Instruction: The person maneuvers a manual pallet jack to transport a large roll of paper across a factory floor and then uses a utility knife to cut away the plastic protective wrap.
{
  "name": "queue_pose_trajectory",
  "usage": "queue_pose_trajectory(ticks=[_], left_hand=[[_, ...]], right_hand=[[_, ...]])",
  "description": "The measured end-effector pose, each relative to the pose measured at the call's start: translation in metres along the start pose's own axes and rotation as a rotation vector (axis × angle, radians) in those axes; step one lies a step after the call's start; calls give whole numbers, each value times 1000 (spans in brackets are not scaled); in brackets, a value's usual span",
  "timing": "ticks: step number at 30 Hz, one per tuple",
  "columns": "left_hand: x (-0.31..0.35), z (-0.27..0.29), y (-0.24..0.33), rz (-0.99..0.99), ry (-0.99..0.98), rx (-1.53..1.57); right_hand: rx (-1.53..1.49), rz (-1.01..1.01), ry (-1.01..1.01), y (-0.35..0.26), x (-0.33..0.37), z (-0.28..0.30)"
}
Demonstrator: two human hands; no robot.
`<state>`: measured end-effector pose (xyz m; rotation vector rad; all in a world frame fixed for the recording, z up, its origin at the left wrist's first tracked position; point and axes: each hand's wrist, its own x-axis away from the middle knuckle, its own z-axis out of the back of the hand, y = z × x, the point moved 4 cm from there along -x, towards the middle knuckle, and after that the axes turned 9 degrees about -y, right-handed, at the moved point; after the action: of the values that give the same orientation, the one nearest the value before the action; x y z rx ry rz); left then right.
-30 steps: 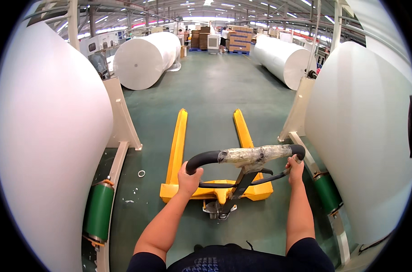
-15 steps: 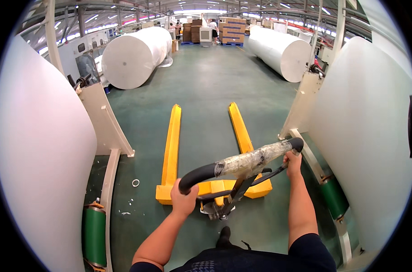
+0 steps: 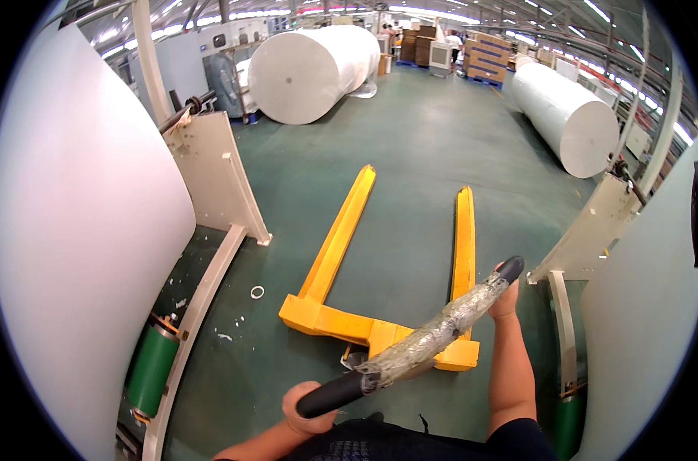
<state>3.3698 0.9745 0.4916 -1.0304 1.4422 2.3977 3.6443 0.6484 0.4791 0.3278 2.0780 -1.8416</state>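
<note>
A yellow pallet truck (image 3: 341,326) stands in front of me, its two bare forks pointing away over the green floor. Its black loop handle (image 3: 430,336) slants from lower left to upper right, and clear film is wrapped around the middle of its bar. My left hand (image 3: 307,407) is closed around the black lower-left end, close to my body. At the upper-right end my right hand (image 3: 505,300) is closed around the grip, the fingers partly hidden behind it. Most of the handle's shaft is hidden under the bar.
Huge white paper rolls flank me, a left roll (image 3: 88,230) and a right roll (image 3: 641,330), by beige stands (image 3: 217,173) and a green roller (image 3: 152,373). Farther off lie a white roll (image 3: 295,81), another roll (image 3: 572,123) and stacked cartons (image 3: 487,55). A white ring (image 3: 257,292) and scraps lie on the floor.
The handle has swung down toward me, its left end dropping with my left hand. The forks now angle differently, and the surroundings have shifted right and tilted in view. Both hands keep their grip.
</note>
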Motion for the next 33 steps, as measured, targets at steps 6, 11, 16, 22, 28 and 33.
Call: queue_pose_trajectory(ticks=[6,11,16,22,28,33], left_hand=[[-8,18,-53,86,144,19],[-31,29,-83,47,287,101],[-68,48,-106,-10,247,-61],[-124,55,-161,-83,235,-132],[-192,71,-194,8,170,180],[-233,80,-273,168,53,226]], right_hand=[[-215,-53,27,8,-28,-33],[-187,-12,26,16,-48,-60],[-182,10,-18,22,-69,-89],[-147,-31,92,52,-102,-102],[-68,-76,9,77,-140,-155],[-1,-105,122,70,-182,-177]])
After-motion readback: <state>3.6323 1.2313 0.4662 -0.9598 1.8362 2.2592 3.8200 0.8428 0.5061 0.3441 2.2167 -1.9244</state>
